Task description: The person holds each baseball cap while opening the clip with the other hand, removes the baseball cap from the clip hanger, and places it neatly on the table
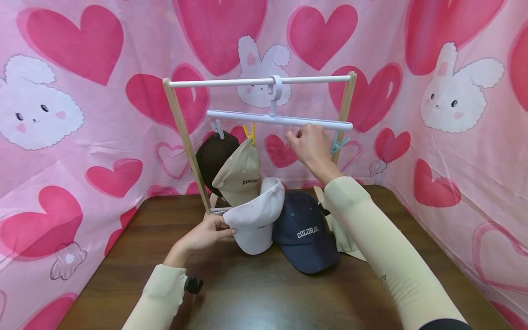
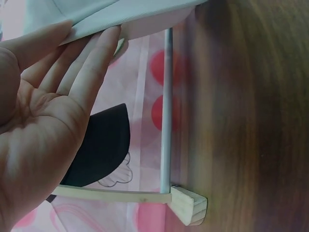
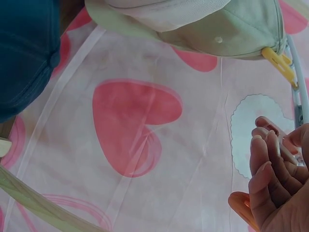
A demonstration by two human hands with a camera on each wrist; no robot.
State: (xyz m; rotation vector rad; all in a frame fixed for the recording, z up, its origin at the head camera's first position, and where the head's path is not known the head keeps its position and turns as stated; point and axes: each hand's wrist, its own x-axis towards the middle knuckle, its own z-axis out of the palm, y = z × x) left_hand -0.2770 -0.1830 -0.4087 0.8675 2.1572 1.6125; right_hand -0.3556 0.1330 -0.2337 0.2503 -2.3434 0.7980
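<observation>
My left hand (image 1: 210, 233) pinches the edge of a white baseball cap (image 1: 255, 231) between thumb and fingers, above the table. In the left wrist view, the straight fingers (image 2: 91, 72) lie under the cap's edge. At the right half of a white hanger (image 1: 243, 116), my right hand (image 1: 311, 144) has curled fingers pinching what looks like a small pinkish clip (image 3: 270, 126), largely covered. An orange clip (image 3: 241, 207) shows behind that hand in the right wrist view. A beige cap (image 1: 239, 172) hangs from a yellow clip (image 1: 249, 133), and a dark brown cap (image 1: 210, 158) from a grey clip (image 1: 217, 129).
The hanger tilts down to the right on a white rod (image 1: 218, 83) between wooden posts (image 1: 181, 133). A teal clip (image 1: 339, 145) hangs at its right end. A navy cap (image 1: 305, 238) and another pale cap (image 1: 348, 240) rest on the brown table (image 1: 123, 270), right of the white cap.
</observation>
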